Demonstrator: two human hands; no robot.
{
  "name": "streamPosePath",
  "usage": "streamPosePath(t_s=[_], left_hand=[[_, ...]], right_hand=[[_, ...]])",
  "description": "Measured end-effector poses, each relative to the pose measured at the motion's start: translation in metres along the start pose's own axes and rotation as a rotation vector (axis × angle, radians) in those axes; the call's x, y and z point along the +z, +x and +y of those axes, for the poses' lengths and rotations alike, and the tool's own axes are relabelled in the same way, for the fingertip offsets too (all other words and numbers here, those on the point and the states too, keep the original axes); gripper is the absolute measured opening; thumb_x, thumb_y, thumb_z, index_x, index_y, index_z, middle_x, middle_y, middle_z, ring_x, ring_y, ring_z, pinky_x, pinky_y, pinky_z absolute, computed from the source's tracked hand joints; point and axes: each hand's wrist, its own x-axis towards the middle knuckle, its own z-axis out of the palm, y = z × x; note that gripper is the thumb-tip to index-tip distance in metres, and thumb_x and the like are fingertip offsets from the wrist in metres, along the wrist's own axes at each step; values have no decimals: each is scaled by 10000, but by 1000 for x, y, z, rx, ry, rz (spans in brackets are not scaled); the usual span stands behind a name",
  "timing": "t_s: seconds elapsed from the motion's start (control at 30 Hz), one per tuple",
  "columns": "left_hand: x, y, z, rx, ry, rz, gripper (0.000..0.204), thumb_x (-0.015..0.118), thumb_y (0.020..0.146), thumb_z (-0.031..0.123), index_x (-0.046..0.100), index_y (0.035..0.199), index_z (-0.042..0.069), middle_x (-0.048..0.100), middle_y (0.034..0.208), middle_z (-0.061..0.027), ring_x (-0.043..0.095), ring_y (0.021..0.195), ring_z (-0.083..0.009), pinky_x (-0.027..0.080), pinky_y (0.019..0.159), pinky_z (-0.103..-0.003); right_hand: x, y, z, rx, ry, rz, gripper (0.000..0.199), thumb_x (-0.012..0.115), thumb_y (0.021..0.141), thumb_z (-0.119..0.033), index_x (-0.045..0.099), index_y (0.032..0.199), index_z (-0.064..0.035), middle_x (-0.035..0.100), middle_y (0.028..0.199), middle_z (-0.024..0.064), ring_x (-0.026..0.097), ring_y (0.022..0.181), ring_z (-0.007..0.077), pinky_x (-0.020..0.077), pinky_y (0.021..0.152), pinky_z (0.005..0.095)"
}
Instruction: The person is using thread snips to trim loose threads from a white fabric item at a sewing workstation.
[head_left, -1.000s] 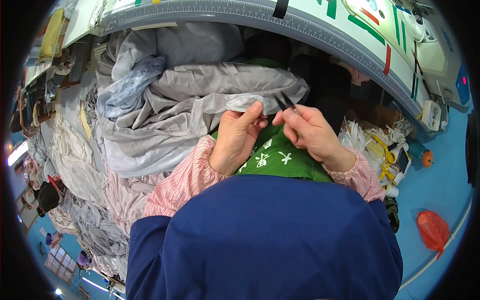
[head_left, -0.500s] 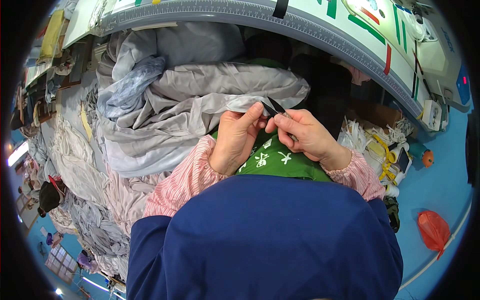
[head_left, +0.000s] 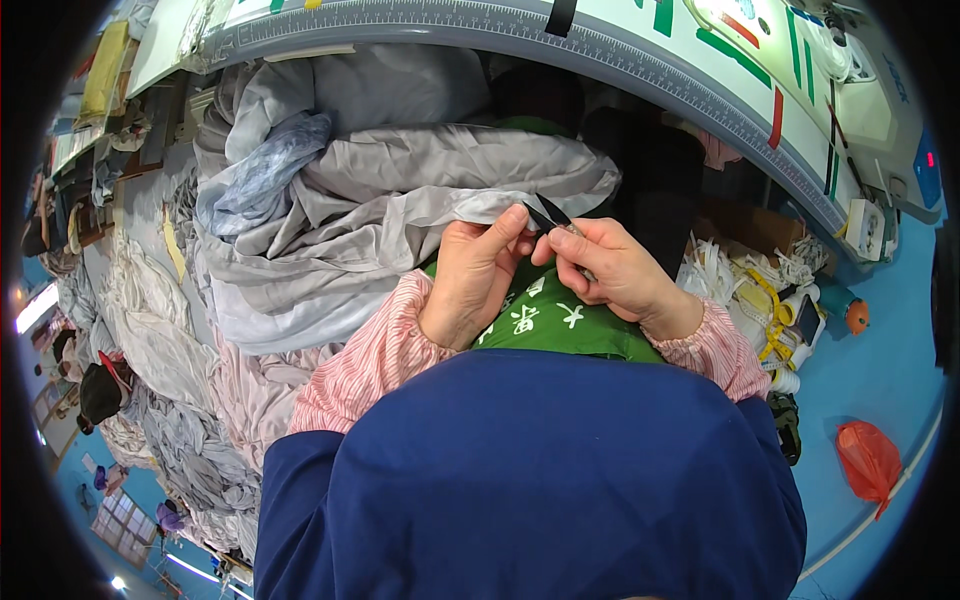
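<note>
My left hand (head_left: 468, 280) is closed, its thumb and fingers pinching the edge of a light grey cloth (head_left: 390, 232). The cloth lies in thick folds across my lap and off to the left. In my right hand (head_left: 625, 272) is a pair of thread snips (head_left: 553, 213), held by the handles. Their two dark pointed blades stand a little apart, right beside my left thumb and the cloth edge. Most of the handles are hidden by my fingers. Under both hands lies a green apron (head_left: 565, 325) with white printing.
A work table (head_left: 680, 85) with a ruler along its edge curves across the far side. At the right are a carton (head_left: 745, 228) with scraps and a yellow tape measure (head_left: 768, 318), and a red plastic bag (head_left: 868, 462) on the blue floor. Heaped cloth (head_left: 190, 440) fills the left.
</note>
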Motion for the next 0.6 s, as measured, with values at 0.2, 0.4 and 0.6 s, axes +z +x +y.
streamPosePath(t_s=[0.2, 0.4, 0.6], left_hand=[[1, 0, 0, -7, 7, 10, 83, 618, 831, 78, 577, 870, 17, 587, 779, -45, 512, 660, -117, 432, 630, -247], [1, -1, 1, -20, 10, 22, 77, 617, 831, 76, 580, 861, 15, 591, 782, -48, 514, 659, -118, 432, 631, -245], [1, -1, 0, -5, 6, -5, 79, 617, 831, 77, 578, 864, 16, 591, 783, -48, 514, 659, -118, 432, 630, -246]], right_hand=[[0, 0, 1, -8, 33, -4, 286, 417, 952, -232, 566, 895, 6, 425, 512, -38, 289, 405, 13, 231, 371, 170], [0, 0, 2, 4, 49, -12, 293, 412, 954, -235, 565, 896, 8, 422, 508, -37, 287, 404, 14, 228, 368, 171], [0, 0, 2, 5, 52, -12, 291, 411, 954, -232, 565, 896, 9, 420, 503, -39, 279, 396, 15, 224, 365, 172]])
